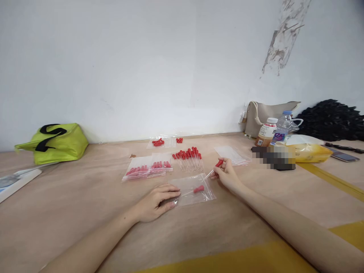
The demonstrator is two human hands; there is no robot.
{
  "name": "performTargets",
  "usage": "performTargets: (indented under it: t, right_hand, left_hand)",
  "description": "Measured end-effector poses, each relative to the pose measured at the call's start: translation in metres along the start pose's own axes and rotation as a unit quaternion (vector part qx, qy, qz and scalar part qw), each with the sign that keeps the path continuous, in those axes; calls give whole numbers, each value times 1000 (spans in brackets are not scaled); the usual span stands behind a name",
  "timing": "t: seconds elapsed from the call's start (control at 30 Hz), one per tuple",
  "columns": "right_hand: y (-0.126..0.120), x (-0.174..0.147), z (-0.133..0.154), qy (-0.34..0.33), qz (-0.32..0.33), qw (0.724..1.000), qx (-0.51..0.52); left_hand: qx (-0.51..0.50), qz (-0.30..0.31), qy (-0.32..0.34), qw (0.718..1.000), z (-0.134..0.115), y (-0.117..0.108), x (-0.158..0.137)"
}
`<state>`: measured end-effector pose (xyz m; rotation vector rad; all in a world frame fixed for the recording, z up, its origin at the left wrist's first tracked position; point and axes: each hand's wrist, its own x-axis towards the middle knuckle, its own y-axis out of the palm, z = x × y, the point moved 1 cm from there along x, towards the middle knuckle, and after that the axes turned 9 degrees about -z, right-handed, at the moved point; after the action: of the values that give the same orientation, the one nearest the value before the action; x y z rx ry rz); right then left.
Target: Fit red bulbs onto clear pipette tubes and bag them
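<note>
A clear zip bag (186, 182) lies flat in front of me with one red-bulbed dropper (199, 189) inside. My left hand (159, 201) is closed on the bag's left edge, thumb and fingers pinching the plastic. Between the fingertips of my right hand (227, 175) is another dropper (219, 163), held by its red bulb. Its glass tube slants down to the left, with the tip at the bag's right edge; I cannot tell whether it is inside. Behind the bag, several loose droppers (189, 154) lie side by side, bulbs pointing away from me.
Filled bags of droppers (138, 169) lie to the left. Flat bags (231, 154) sit at the right. Red bulbs (158, 142) are near the wall. Bottles (266, 132), a yellow tissue pack (313, 152) and a phone (344, 154) stand right; a lime bag (61, 144) is left.
</note>
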<state>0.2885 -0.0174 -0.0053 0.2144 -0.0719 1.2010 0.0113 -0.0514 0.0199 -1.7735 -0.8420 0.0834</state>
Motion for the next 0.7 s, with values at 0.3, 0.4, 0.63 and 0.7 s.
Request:
performTargets:
  t: [0.3, 0.4, 0.63, 0.7]
  right_hand:
    - [-8, -11, 0, 74, 44, 996, 30]
    - [-14, -8, 3, 115, 90, 989, 5]
    - [-19, -9, 5, 9, 235, 957, -172]
    - [-16, -11, 3, -6, 242, 955, -172]
  left_hand:
    - [0, -1, -2, 1000, 3, 1, -1]
    - [-4, 0, -7, 1000, 2, 1, -1]
    - [-1, -5, -20, 1000, -1, -1, 0]
    - [1, -4, -20, 1000, -1, -1, 0]
